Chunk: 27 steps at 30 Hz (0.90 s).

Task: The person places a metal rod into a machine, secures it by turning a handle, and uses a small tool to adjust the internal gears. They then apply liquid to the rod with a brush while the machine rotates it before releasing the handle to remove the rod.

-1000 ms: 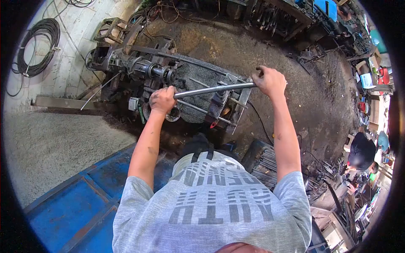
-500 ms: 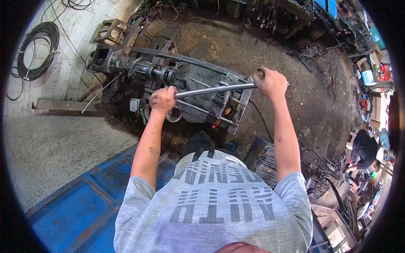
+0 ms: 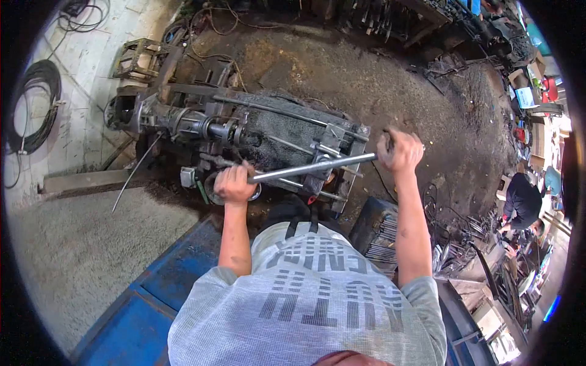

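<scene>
A long metal rod (image 3: 314,168) spans between my two hands, over the near end of a machine (image 3: 281,131) with parallel steel bars. My left hand (image 3: 235,183) is wrapped round the rod's left end. Around its right end, my right hand (image 3: 400,149) is closed, with the thumb side curled upward. The rod slants slightly, its right end farther from my body. Beneath its middle lies the machine's end frame (image 3: 329,161). A small grey box (image 3: 188,177) sits left of my left hand.
Coiled black cable (image 3: 38,107) lies on pale flooring at the left. Blue metal panels (image 3: 137,323) are at lower left. A bin of rods (image 3: 381,235) stands near my right forearm. Another person (image 3: 524,200) bends down at the far right, among scattered parts.
Both hands and the rod have moved nearer my body relative to the machine. The view has shifted, with the machine lower and farther left in it.
</scene>
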Each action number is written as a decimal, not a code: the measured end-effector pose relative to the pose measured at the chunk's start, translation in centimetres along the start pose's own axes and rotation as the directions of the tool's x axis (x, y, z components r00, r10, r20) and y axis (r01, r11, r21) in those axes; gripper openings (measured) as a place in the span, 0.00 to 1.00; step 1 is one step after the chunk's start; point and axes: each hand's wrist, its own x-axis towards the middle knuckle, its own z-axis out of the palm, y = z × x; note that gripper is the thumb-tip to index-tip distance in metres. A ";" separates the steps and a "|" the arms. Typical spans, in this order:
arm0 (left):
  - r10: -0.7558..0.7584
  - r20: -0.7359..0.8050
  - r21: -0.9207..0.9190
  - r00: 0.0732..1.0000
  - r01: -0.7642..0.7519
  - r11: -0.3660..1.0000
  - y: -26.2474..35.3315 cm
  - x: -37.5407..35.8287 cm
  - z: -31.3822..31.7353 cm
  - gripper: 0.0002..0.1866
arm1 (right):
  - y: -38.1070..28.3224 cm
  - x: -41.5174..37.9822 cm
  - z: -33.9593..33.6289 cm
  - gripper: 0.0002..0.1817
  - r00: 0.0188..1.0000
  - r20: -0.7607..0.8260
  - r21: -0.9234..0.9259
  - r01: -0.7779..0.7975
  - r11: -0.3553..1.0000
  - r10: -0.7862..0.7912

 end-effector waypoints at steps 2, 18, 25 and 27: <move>0.030 -0.011 0.004 1.000 -0.030 1.000 -0.3 -0.1 0.3 0.18 | 0.5 0.1 0.6 0.09 0.992 -0.104 0.094 0.082 0.992 -0.072; 0.054 0.052 -0.080 0.997 -0.049 0.996 -1.6 1.0 1.8 0.13 | -0.6 -0.7 0.7 0.13 0.995 -0.094 0.072 0.025 0.997 -0.018; 0.086 0.046 -0.147 0.995 -0.078 0.986 -2.1 2.2 2.8 0.12 | -1.0 -2.2 0.2 0.17 0.997 -0.025 0.054 -0.073 0.996 0.074; 0.104 0.037 -0.133 0.994 -0.099 0.986 -2.2 2.2 2.8 0.13 | -0.9 -2.4 0.4 0.13 0.996 -0.057 0.074 -0.059 0.996 0.064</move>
